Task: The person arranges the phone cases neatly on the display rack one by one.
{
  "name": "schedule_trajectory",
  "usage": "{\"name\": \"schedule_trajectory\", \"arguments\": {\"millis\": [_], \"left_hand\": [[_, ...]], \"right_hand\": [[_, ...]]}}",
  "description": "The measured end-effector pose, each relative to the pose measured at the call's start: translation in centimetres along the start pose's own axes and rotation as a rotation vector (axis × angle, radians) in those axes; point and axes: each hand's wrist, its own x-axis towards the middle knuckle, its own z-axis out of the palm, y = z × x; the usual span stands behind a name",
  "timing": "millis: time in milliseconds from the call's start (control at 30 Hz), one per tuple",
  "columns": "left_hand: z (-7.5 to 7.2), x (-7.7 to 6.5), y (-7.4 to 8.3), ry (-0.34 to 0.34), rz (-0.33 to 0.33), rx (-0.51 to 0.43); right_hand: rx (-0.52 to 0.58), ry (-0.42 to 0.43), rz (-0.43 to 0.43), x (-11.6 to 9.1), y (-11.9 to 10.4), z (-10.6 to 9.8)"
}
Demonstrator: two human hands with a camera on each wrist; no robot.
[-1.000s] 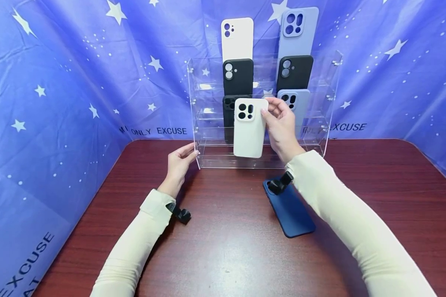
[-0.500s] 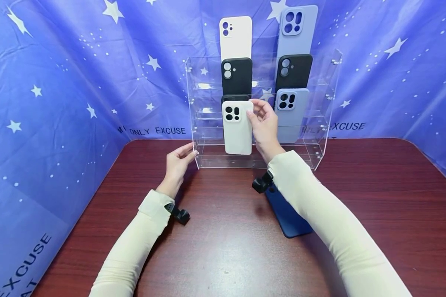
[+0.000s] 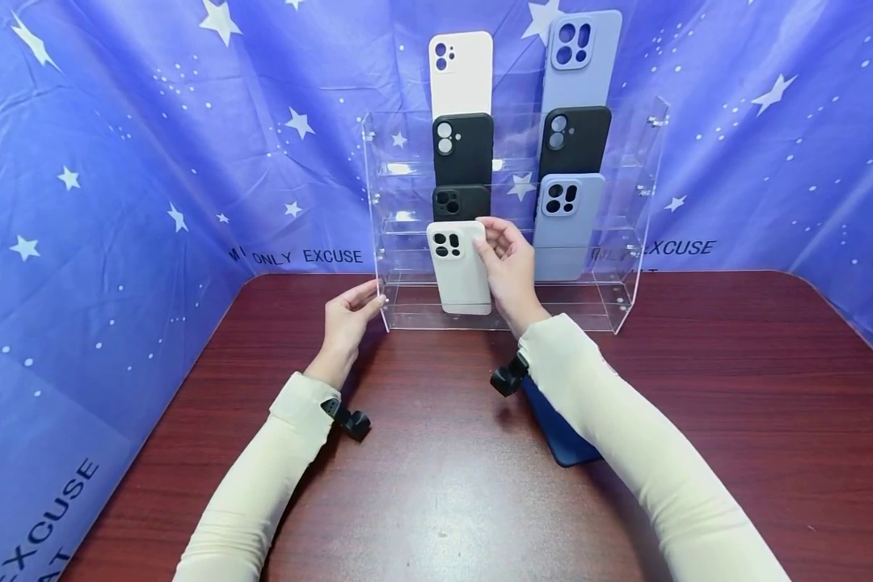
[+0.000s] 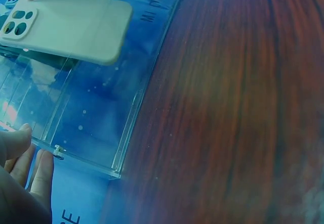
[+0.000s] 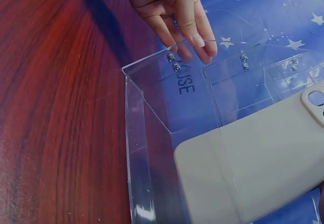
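My right hand [image 3: 511,271] pinches the upper right edge of a cream phone case [image 3: 461,279], thumb on its outer face. The case leans slightly, its lower end behind the clear front strip of the lowest tier of an acrylic display stand [image 3: 505,319]. Its camera cutouts are at the upper left. In the right wrist view the same cream case [image 5: 243,158] shows through the clear panel. My left hand [image 3: 349,325] pinches the stand's left side panel low down; the thumb and fingers of that left hand [image 5: 174,11] lie either side of the panel edge.
Behind the cream case stand a black case [image 3: 469,202], another black case [image 3: 463,153] and a white case [image 3: 461,77]. The right column holds a lilac case [image 3: 571,230], a black case [image 3: 578,141] and a taller lilac case [image 3: 600,73]. A navy case [image 3: 563,432] lies under my right forearm.
My right hand has carried the cream case leftward, then lowered it into the stand's bottom tier, uncovering the black case behind. The left hand stays on the side panel.
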Motion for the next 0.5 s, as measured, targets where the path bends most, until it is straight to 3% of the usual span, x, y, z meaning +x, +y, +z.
{"name": "schedule_trajectory", "arguments": {"millis": [500], "left_hand": [[0.0, -0.1, 0.0, -0.001, 0.015, 0.005]], "right_hand": [[0.009, -0.012, 0.007, -1.4, 1.3, -0.2]]}}
